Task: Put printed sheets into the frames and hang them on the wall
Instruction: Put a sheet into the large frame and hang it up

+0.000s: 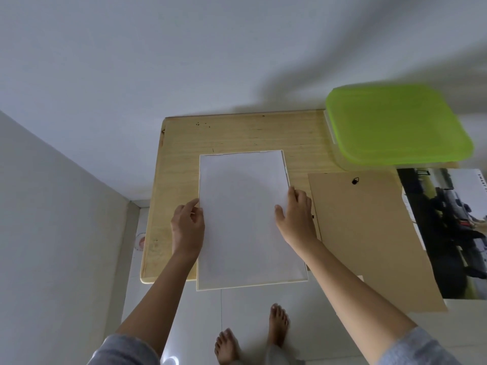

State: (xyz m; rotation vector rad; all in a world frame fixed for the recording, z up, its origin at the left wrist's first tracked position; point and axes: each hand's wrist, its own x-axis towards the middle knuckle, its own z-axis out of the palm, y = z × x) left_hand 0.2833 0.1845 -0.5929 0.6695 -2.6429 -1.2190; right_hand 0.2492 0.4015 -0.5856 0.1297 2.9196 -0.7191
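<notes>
Both hands are on the work now. The white sheet point(245, 225) lies blank side up inside the white frame point(253, 285), and the frame's rim shows along the sheet's top, right and near edges. The frame sits flat on the wooden table point(179, 159) and its near end hangs out past the table's front edge.

The left hand point(187, 229) is at the sheet's left edge with its fingers bent and the fingertips touching the paper, though it cannot be told whether they pinch the paper or only nudge it. The right hand point(296, 217) rests on the right edge, its thumb spread flat on the sheet and its fingers loosely bent over the border, clasping nothing.

Just right of that hand lies the brown backing board point(369, 233) with a small black hanger ring point(355, 180) near its far end. Beyond it is a printed sheet point(448, 233) showing a dark vehicle, partly under the board. A green-lidded box point(395, 122) stands at the table's far right corner. Two bare feet point(278, 325) stand on the pale floor tiles below
</notes>
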